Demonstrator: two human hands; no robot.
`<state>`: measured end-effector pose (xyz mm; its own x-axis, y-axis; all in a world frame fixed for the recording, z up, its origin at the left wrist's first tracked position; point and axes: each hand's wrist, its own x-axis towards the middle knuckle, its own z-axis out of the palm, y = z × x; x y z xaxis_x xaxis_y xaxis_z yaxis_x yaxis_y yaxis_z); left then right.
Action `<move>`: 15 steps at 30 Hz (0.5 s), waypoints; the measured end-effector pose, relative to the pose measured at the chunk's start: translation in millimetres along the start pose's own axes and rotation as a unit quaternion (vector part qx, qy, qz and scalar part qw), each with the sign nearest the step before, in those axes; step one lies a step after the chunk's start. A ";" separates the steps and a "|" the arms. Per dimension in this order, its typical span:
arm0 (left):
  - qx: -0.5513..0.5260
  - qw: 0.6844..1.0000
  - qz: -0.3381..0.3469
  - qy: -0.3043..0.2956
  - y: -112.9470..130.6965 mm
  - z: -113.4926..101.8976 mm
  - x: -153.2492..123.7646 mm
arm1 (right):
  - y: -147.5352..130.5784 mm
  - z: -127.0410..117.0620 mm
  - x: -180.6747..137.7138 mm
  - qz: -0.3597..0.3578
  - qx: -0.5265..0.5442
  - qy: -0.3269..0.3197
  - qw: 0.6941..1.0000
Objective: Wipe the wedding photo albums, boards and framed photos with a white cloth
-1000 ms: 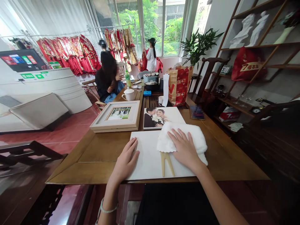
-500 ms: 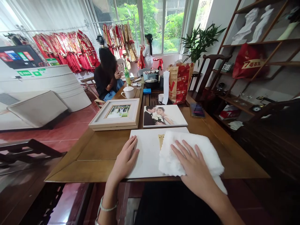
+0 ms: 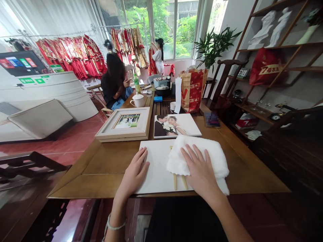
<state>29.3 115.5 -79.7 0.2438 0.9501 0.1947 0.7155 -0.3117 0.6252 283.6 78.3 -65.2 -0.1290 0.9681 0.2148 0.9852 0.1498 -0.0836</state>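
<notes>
The brown counter (image 3: 106, 161) is the biggest thing here, and the white panel (image 3: 156, 164) lies flat on it, at the near edge. A white towel (image 3: 214, 154) is bunched over the right part of the panel and hangs past its right side.

Past the panel's far left corner lies a wooden picture frame (image 3: 123, 121). Just past the panel's far edge lies a wedding photo (image 3: 178, 126), face up.

The right hand (image 3: 200, 168) has a flat, loose grip. It presses the towel down with its fingers spread and does not squeeze it. The left hand (image 3: 135, 173) grasps nothing. Its grip is loose too, resting on the panel's left edge.

Under the towel, two thin legs of a tan forked piece (image 3: 175, 181) poke out toward the panel's near edge.

I think the panel is being wiped, and the job looks partway done. The left part is bare and looks white, but I can't tell if it has been wiped. The right part is under the towel, so it doesn't look finished. No one is touching the frame or the photo, and I can't tell if they are clean.
</notes>
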 end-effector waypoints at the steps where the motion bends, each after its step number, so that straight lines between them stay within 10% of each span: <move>1: 0.001 1.000 -0.001 0.000 0.6 -0.1 -0.1 | -0.1 0.1 -9.9 -0.008 -0.006 0.009 1.000; 8: 0.000 1.000 -0.007 -0.001 2.4 0.4 0.2 | 5.8 0.4 -49.0 -0.058 -0.022 0.041 0.997; 15: -0.005 1.000 -0.006 -0.002 -0.2 1.1 1.1 | 13.6 -4.4 -1.0 -0.045 0.000 -0.027 0.999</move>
<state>30.1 116.6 -80.3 0.2384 0.9535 0.1841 0.7115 -0.3005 0.6351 297.7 78.5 -62.3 -0.2240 0.9600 0.1679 0.9691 0.2377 -0.0665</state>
